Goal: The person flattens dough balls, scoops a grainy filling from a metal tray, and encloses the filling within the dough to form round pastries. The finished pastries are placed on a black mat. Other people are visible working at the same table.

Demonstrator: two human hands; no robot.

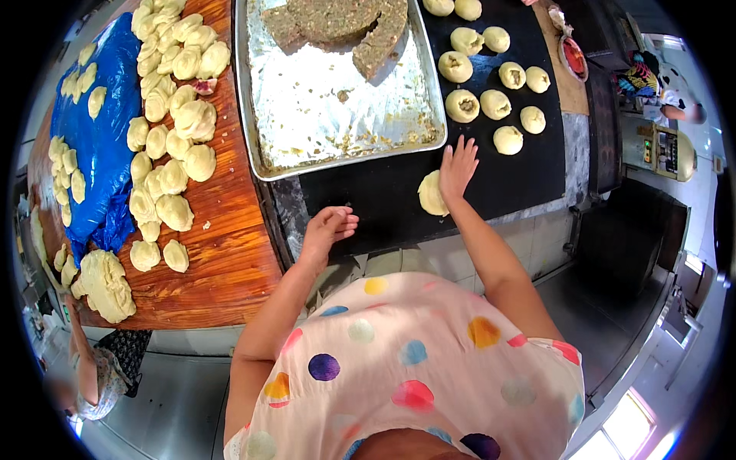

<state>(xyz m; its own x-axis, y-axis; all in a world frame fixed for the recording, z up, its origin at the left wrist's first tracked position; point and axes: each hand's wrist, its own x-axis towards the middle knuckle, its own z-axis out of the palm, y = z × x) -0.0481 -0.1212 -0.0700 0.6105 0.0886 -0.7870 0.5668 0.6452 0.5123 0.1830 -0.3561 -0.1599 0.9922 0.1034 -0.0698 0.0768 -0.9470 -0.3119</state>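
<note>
Just below the tray [261, 115], I see my right hand [458, 165] spread flat, pressing a dough disc [432, 193] on the black mat [383, 192]; left hand [328, 228] loosely curled, empty. Flattening step, I judge; filling from the tray comes next.

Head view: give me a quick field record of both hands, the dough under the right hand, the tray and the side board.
left hand: loosely curled, resting at the black surface edge, holding nothing
right hand: flat, fingers spread, pressing beside the flattened dough piece
filled dough rounds: grouped on the black surface, beyond the right hand
foil-lined tray: partly emptied, slab of filling at its far end
wooden board: many raw dough pieces, beside blue plastic sheet
</note>
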